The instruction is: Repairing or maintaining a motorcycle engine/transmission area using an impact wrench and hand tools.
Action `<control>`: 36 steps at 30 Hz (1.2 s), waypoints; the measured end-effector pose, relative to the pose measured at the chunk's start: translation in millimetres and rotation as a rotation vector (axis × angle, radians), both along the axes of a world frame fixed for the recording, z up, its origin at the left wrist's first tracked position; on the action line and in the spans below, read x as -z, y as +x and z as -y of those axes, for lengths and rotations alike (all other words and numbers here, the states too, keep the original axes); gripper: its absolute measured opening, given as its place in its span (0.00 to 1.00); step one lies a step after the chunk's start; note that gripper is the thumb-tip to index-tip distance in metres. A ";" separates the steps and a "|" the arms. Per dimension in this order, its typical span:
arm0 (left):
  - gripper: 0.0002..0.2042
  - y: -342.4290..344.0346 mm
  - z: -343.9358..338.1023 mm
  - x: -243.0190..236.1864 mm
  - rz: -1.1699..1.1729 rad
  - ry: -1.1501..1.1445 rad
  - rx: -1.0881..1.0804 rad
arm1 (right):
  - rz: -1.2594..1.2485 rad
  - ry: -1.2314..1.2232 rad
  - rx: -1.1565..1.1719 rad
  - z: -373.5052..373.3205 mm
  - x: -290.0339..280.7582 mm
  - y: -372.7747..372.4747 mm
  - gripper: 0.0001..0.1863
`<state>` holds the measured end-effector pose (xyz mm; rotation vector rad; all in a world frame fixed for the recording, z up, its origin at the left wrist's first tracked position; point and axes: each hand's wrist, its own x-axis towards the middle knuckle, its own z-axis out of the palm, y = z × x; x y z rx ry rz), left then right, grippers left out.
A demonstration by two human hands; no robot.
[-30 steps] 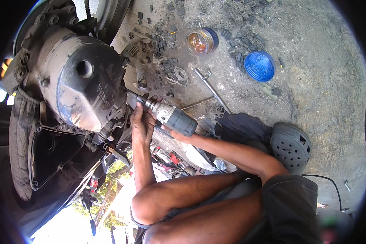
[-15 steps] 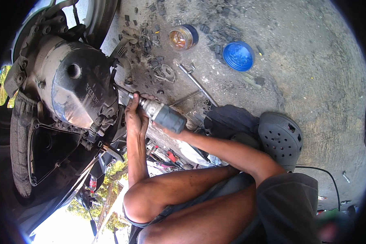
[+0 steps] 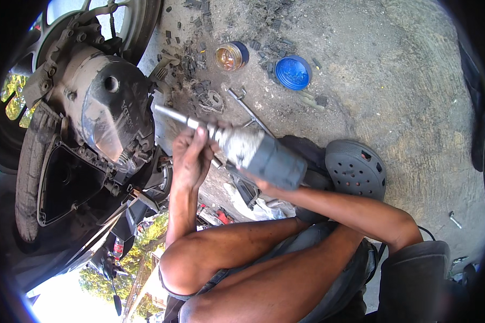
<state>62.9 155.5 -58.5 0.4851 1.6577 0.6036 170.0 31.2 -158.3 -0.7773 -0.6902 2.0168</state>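
A grey and silver impact wrench (image 3: 267, 159) with a long metal extension (image 3: 172, 114) lies across the space between my two hands, a little smeared by motion. My left hand (image 3: 191, 153) is closed around its front end, thumb on top, where the extension begins. My right hand (image 3: 267, 185) comes from the right beneath the tool's body and grips it there; most of its fingers are hidden. Off to the left stands the motorcycle's dusty engine cover (image 3: 110, 105). The extension's tip points toward the cover's right edge, apart from it.
On the rough concrete lie a T-shaped metal wrench (image 3: 250, 112), an open jar (image 3: 229, 57) of amber grease, a blue lid (image 3: 293, 72) and dark debris. My grey clog (image 3: 355, 169) rests at right. A loose bolt (image 3: 455, 219) lies farther right. A wheel (image 3: 140, 32) rises at upper left.
Both hands have drawn the impact wrench back to the right and up closer to me. Its extension has come away from the edge of the engine cover. The view has shifted slightly.
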 end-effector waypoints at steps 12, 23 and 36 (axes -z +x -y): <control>0.23 -2.3 -35.2 26.8 -0.094 0.022 -0.169 | -0.183 -0.605 0.018 -65.8 -18.2 -23.9 0.12; 0.22 -10.6 -35.1 31.1 -0.145 0.028 -0.218 | -0.266 -0.624 0.082 -70.4 -4.8 -47.4 0.11; 0.28 -43.1 -8.2 16.7 -0.389 0.006 0.249 | 0.055 -0.254 0.137 -61.0 1.2 -59.7 0.14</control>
